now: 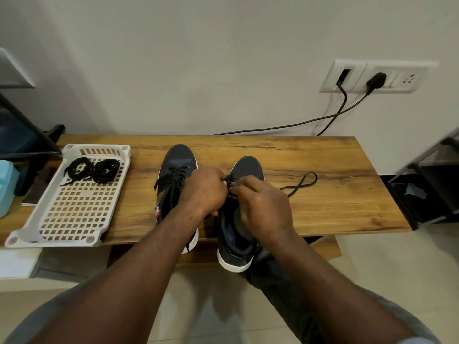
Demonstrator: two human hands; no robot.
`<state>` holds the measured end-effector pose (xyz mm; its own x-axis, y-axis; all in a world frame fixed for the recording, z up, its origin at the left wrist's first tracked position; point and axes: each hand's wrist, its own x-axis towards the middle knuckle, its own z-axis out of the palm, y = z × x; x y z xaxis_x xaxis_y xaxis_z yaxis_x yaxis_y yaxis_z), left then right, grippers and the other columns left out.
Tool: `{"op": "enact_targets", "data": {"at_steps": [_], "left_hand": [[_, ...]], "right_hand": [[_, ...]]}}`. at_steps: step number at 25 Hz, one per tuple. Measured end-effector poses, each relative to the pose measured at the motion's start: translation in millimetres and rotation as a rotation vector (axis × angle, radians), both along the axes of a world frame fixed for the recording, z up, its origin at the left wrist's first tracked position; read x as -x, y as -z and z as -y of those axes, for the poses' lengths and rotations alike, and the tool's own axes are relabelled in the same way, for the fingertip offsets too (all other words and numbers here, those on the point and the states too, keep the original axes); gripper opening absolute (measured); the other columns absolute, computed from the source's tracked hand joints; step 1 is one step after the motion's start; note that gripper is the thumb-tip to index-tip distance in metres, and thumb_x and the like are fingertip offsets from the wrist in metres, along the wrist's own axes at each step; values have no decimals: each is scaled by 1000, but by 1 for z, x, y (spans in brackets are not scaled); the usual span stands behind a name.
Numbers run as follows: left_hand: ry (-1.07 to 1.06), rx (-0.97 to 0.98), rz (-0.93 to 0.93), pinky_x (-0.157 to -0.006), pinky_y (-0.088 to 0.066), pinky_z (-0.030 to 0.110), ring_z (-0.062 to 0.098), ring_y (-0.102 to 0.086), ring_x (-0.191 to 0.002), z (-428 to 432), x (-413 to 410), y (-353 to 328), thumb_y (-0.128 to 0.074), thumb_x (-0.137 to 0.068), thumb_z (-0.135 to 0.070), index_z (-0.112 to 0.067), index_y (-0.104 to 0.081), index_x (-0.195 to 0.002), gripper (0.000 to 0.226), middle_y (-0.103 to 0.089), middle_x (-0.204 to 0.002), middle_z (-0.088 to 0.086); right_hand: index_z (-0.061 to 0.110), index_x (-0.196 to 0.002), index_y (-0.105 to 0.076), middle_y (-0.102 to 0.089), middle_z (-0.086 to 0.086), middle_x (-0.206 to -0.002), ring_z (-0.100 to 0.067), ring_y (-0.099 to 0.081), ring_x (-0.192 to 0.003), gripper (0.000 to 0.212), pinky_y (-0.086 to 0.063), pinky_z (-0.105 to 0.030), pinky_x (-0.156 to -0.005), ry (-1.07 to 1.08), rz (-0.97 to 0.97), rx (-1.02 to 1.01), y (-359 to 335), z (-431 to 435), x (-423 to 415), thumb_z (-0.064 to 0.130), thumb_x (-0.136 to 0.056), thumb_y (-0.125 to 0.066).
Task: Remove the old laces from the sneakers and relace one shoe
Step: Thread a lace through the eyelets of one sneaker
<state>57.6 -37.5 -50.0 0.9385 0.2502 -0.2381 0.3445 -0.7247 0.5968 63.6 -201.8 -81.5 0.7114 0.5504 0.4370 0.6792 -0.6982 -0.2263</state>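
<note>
Two dark navy sneakers with white soles stand side by side on the wooden table, toes pointing at the wall. The left sneaker has a black lace through its eyelets, its ends loose. Over the right sneaker, both hands work at the eyelets. My left hand pinches the black lace near the tongue. My right hand pinches the same lace close by. One end of this lace trails off to the right in a loop on the table.
A white perforated tray at the table's left end holds two bundled black laces. A blue box sits at the far left. Black cables run from wall sockets behind the table. A dark shelf stands at right.
</note>
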Motion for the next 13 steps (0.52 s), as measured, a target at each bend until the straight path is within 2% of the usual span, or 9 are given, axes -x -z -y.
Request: {"op": "enact_targets", "data": {"at_steps": [3,5,6,7,8,9,11,13], "left_hand": [[-7,-4,1,-39,-47,19,11,-66,-42,-2,1,2,-54,-104,-15,-21,-79,-98,26,-74,-83,2],[-38,65,-7,-42,-49,22,14,-68,-45,-4,1,3,-56,-104,-18,-22,-78,-98,24,-75,-82,3],[-72,114,-8,-44,-51,23,16,-70,-50,-5,2,2,-58,-104,-19,-23,-79,-97,22,-76,-81,3],[-109,164,-9,-45,-51,24,18,-72,-55,-6,2,2,-60,-103,-20,-23,-79,-95,21,-76,-81,3],[-143,212,-12,-45,-50,23,19,-73,-60,-6,2,2,-62,-102,-19,-23,-79,-94,20,-76,-82,4],[-170,255,-18,-45,-50,22,19,-73,-64,-6,2,1,-63,-102,-18,-21,-80,-93,19,-77,-83,4],[-201,318,-30,-46,-53,24,21,-75,-70,-4,2,1,-63,-102,-16,-19,-79,-93,19,-77,-87,6],[-214,351,-31,-50,-56,28,23,-76,-74,-2,2,2,-63,-102,-15,-20,-79,-92,19,-78,-88,6]], "right_hand": [[22,-113,-79,-72,6,-110,-21,-69,-92,26,-57,-36,-71,-46,-132,29,-10,0,-5,28,-92,-66],[29,-118,-77,-72,13,-113,-10,-66,-100,37,-55,-34,-79,-51,-353,-22,-18,3,-12,50,-88,-69],[31,-116,-78,-72,15,-111,-5,-65,-100,38,-55,-31,-82,-38,-476,-106,-19,4,-16,55,-88,-68],[30,-111,-79,-73,15,-108,-2,-66,-99,30,-56,-30,-84,-14,-584,-223,-21,5,-21,50,-91,-69],[29,-106,-80,-75,14,-104,-2,-69,-96,17,-58,-30,-84,24,-670,-345,-20,7,-26,37,-96,-71],[27,-105,-80,-76,11,-102,-3,-71,-93,12,-59,-28,-83,79,-738,-446,-18,8,-32,22,-98,-71],[24,-113,-77,-76,4,-94,-7,-75,-84,24,-60,-22,-77,156,-807,-544,-14,9,-39,6,-97,-71],[25,-118,-72,-75,3,-88,-5,-74,-77,30,-58,-18,-71,176,-799,-530,-14,9,-46,6,-94,-76]]}}
